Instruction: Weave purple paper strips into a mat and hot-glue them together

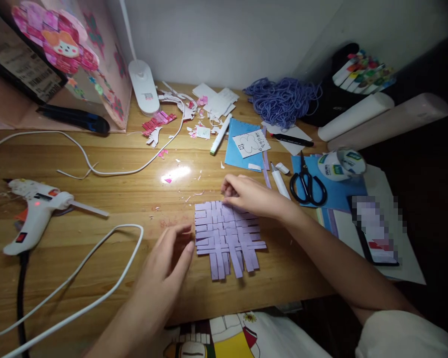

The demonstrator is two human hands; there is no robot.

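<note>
A person works with two bare hands at a wooden surface (119, 194). The woven mat (227, 238), made from light purple paper strips, lies flat on the surface, between the two hands and near the front edge. Some loose strip ends stick out on its right side and on the side toward the person, and there are small gaps in the weave.

The left hand (164, 261) is just beside the left edge of the mat. Its fingers are bent and half open, with a gap between them and the thumb, and they have hold of nothing. The right hand (246, 195) is over the far edge of the mat. Its fingers are curled inward and the thumb is at this edge; whether they pinch a strip, one cannot tell.

On the left side lies a white glue gun (37, 214) with a glue stick in its back, and a white cable (140, 233) makes a loop nearer to the person. Behind the mat, paper scraps (199, 132) are scattered around. The blue paper (241, 149) carries a small card with a drawing (251, 143). Farther back there is a heap of purple cord (283, 102). To the right of the right hand lie the black-handled scissors (309, 191), and beyond them, a phone (377, 228).
</note>
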